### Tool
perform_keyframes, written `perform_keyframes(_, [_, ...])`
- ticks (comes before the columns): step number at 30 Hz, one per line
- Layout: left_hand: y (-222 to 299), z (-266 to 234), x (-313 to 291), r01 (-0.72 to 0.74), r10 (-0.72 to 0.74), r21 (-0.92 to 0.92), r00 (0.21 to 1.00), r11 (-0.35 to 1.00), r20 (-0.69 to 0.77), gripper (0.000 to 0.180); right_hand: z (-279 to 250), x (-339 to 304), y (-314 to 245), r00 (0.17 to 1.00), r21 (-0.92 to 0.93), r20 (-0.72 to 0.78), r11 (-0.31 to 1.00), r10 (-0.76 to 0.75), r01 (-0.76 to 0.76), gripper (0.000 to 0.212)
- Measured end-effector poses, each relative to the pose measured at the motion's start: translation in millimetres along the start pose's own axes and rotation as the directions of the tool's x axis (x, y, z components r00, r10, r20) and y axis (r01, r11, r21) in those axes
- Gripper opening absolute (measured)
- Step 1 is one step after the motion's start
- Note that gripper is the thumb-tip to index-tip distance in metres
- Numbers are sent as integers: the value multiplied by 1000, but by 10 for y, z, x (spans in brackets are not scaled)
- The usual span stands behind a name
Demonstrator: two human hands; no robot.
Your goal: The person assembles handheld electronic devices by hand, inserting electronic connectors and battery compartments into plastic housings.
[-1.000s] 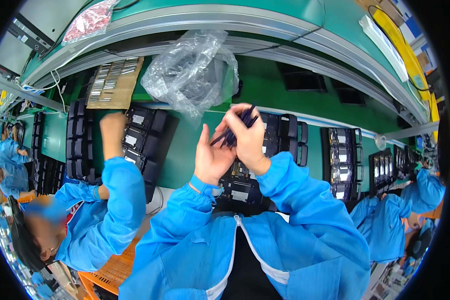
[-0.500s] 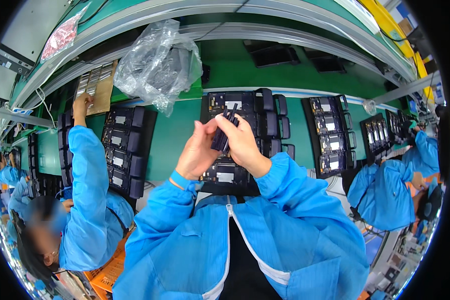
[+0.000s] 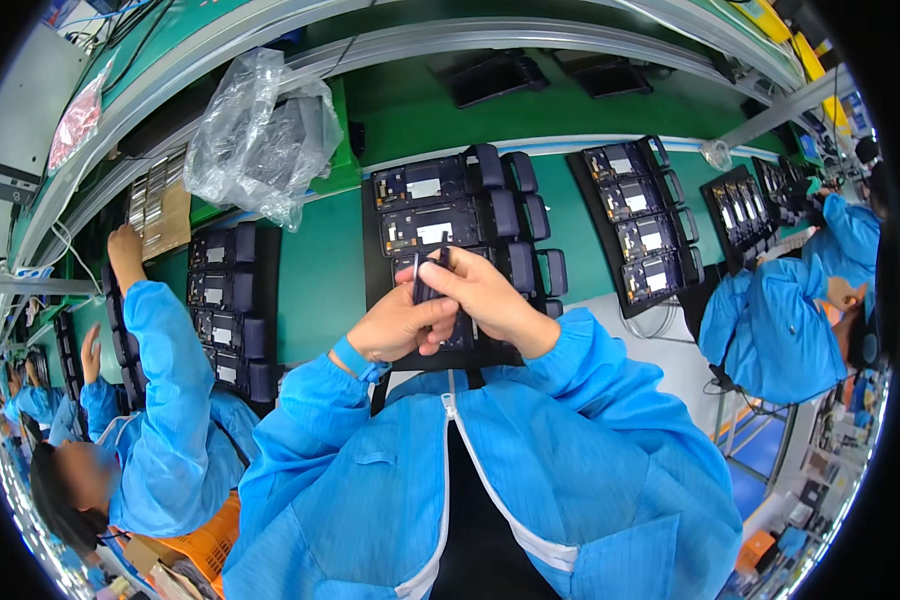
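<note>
Left hand (image 3: pixel 395 325): curled shut around lower end of small dark slim part (image 3: pixel 422 288); thumb across front, blue cuff at wrist.
Right hand (image 3: pixel 490 300): closed, fingertips (image 3: pixel 440 268) pinching upper end of same part from the right.
Small dark slim part: held between both hands, above near edge of black tray (image 3: pixel 375 275); long axis roughly upright in view, near end in left palm, far end pointing toward far side of green bench (image 3: pixel 320 280); thin tip showing just above right fingertips. Finer detail too small to tell.
Black tray: directly beyond the hands, holding dark rectangular units (image 3: pixel 420 205) stacked in a column, each with a pale label.
Second tray of like units (image 3: pixel 640 230): right of centre.
Third tray (image 3: pixel 225 310): left of centre.
Clear crumpled plastic bag (image 3: pixel 260 135): far left of bench.
Co-worker's hand (image 3: pixel 125 250): left, raised, touching cardboard sheet of small parts (image 3: pixel 160 210); sleeve blue.
Another person in blue (image 3: pixel 780 320): far right.
</note>
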State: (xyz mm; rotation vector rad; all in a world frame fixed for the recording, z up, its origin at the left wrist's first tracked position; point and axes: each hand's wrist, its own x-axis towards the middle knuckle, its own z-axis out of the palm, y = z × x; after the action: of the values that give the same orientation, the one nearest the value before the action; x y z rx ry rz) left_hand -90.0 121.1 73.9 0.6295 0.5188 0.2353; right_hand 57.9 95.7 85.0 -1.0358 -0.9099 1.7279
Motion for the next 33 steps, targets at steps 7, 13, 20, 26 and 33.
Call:
perform_keyframes(7, [-14, 126, 19, 94, -94, 34, 995, 995, 13, 14, -309, -144, -118, 987, 57, -158, 998, 29, -20, 24])
perform_keyframes(13, [-161, 150, 73, -24, 33, 60, 987, 998, -156, 15, -623, -224, -35, 898, 436, -436, 887, 57, 155, 16])
perform_keyframes(20, [-256, 253, 274, -231, 274, 171, 912, 958, -305, 14, -582, -346, 109, 856, 239, -512, 969, 71, 63, 16])
perform_keyframes(26, [-423, 312, 358, -169, 247, 254, 916, 952, -316, 17, -485, -432, 230, 826, 144, -562, 988, 37, 54, 12])
perform_keyframes(33, [-547, 300, 282, -106, 160, 200, 946, 974, -281, 16, -473, -707, 142, 854, -16, -466, 967, -233, 255, 10])
